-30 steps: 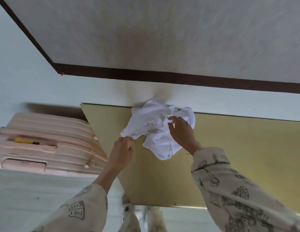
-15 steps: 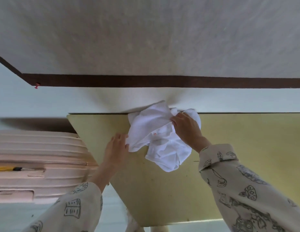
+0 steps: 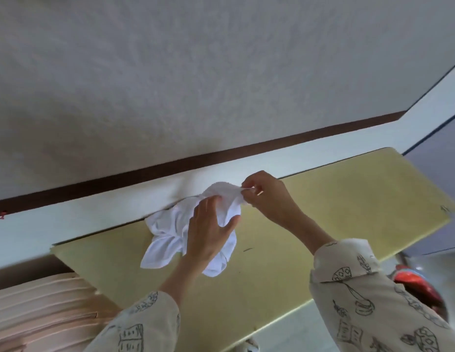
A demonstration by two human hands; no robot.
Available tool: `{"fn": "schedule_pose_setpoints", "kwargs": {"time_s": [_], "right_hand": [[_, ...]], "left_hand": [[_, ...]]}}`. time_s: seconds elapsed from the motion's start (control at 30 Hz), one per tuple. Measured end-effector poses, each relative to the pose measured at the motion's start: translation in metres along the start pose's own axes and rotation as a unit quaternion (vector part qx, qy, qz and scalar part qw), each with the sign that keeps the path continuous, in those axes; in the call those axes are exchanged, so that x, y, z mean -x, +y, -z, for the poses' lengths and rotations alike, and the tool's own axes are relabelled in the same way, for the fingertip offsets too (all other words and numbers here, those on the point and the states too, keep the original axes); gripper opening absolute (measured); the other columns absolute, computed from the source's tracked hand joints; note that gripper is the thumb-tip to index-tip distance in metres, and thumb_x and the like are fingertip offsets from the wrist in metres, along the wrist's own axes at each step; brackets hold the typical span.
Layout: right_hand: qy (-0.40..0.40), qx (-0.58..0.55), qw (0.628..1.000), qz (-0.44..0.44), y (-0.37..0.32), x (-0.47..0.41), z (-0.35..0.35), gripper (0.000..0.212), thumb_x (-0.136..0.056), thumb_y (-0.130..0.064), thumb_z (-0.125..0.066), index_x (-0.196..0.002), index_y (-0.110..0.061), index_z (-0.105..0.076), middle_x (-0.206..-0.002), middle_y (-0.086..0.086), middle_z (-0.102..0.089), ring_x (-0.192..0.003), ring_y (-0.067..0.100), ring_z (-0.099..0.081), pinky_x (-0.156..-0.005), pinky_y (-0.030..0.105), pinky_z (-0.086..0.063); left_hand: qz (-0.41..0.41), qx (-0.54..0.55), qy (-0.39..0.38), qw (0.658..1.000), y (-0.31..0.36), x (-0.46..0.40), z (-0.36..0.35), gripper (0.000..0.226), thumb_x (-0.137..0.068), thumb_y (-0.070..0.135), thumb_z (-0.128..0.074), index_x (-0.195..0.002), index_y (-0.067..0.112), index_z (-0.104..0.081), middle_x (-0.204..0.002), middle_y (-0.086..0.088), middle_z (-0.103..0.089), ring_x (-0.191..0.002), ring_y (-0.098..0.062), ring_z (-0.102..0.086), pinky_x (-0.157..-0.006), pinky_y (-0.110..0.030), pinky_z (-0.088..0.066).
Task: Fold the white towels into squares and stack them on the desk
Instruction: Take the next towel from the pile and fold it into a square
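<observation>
Left hand (image 3: 208, 232): fingers spread flat, pressing crumpled white towel (image 3: 168, 237) onto desk (image 3: 323, 224). Towel bulk trails toward 8 o'clock from right hand (image 3: 267, 196), which pinches its far edge at 1 o'clock, ready to draw it open.

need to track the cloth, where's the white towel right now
In the head view the white towel lies crumpled near the desk's far edge by the wall, under the left hand, with the right hand pinching its upper corner.
</observation>
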State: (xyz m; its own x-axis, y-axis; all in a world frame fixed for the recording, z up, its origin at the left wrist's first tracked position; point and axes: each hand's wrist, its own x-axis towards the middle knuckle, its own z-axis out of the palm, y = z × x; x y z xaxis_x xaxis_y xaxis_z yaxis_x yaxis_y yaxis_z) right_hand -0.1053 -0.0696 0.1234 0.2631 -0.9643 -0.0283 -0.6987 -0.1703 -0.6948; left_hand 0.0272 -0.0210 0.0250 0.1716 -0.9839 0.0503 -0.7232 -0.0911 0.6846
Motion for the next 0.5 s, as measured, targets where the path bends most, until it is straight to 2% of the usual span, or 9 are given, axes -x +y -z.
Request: {"fn": "schedule_pose_setpoints", "kwargs": {"time_s": [0.1, 0.17, 0.3, 0.43, 0.5], "right_hand": [[0.037, -0.006, 0.999, -0.009, 0.014, 0.028, 0.046, 0.016, -0.084, -0.008, -0.06, -0.097, -0.006, -0.068, -0.098, -0.001, -0.065, -0.079, 0.011, -0.058, -0.065, 0.003, -0.04], [0.07, 0.009, 0.997, -0.019, 0.029, 0.047, 0.079, 0.016, -0.083, -0.005, -0.058, -0.094, -0.005, -0.07, -0.094, 0.003, -0.069, -0.076, 0.011, -0.058, -0.064, 0.003, -0.04], [0.112, 0.076, 0.99, -0.026, 0.077, 0.074, 0.146, 0.02, -0.081, 0.002, -0.055, -0.09, -0.001, -0.071, -0.093, 0.01, -0.069, -0.075, 0.011, -0.053, -0.064, -0.001, -0.036], [0.118, 0.087, 0.986, -0.074, 0.139, 0.101, 0.205, 0.021, -0.081, -0.001, -0.054, -0.091, -0.005, -0.072, -0.093, 0.004, -0.067, -0.078, 0.011, -0.052, -0.062, -0.001, -0.035], [0.118, 0.067, 0.986, -0.093, 0.167, 0.111, 0.232, 0.02, -0.083, -0.004, -0.056, -0.093, -0.006, -0.073, -0.091, -0.001, -0.064, -0.082, 0.01, -0.052, -0.062, 0.005, -0.035]], "left_hand": [[-0.041, 0.024, 0.037, 0.998, 0.037, 0.0, -0.011, 0.023, -0.086, 0.023, -0.057, -0.106, 0.011, -0.055, -0.105, -0.003, -0.059, -0.101, -0.023, -0.054, -0.085, -0.037, -0.047], [-0.063, 0.018, 0.034, 0.997, 0.057, 0.002, -0.019, 0.012, -0.087, 0.011, -0.053, -0.098, 0.01, -0.057, -0.099, -0.004, -0.06, -0.096, -0.024, -0.055, -0.078, -0.036, -0.048], [-0.098, -0.004, -0.003, 0.995, 0.091, 0.0, -0.035, 0.012, -0.092, 0.013, -0.049, -0.098, 0.011, -0.059, -0.093, -0.002, -0.063, -0.086, -0.021, -0.059, -0.068, -0.025, -0.041], [-0.114, -0.03, -0.035, 0.992, 0.132, -0.006, -0.054, 0.016, -0.092, 0.019, -0.052, -0.098, 0.01, -0.064, -0.088, -0.004, -0.069, -0.082, -0.022, -0.063, -0.068, -0.029, -0.045], [-0.106, -0.037, -0.056, 0.992, 0.158, -0.008, -0.065, 0.016, -0.091, 0.021, -0.055, -0.094, 0.01, -0.066, -0.082, -0.003, -0.068, -0.077, -0.021, -0.061, -0.065, -0.027, -0.04]]}}
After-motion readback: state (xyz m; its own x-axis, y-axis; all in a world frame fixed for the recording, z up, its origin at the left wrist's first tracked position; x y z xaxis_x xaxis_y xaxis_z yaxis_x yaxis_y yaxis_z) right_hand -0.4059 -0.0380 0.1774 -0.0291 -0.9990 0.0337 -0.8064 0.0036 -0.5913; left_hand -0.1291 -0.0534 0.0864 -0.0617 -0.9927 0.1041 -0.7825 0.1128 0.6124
